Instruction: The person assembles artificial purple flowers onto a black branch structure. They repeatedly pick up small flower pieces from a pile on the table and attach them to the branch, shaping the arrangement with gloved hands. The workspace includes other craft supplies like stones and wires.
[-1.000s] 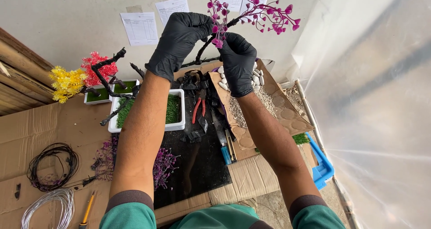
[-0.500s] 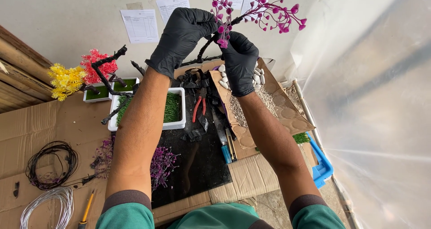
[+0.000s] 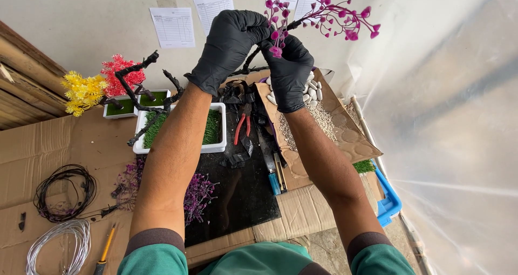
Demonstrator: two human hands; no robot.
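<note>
Landmark: the black mat [image 3: 237, 194] on the cardboard-covered worktop [image 3: 32, 145]. Nearest the person, left of the mat, lie a silver wire coil [image 3: 54, 242], a yellow-handled tool [image 3: 105, 248] and a black wire coil [image 3: 65, 191]. Purple flower sprigs [image 3: 197, 194] rest on the mat's left edge. Beyond the mat stands a white tray of green turf [image 3: 213, 126]; red-handled pliers [image 3: 243, 126] lie beside it. Above the mat's far end, the left hand [image 3: 229, 48] and right hand [image 3: 288, 70], both in black gloves, have their fingers closed around the dark stem of a purple-budded branch [image 3: 329, 16], held raised against the wall.
</note>
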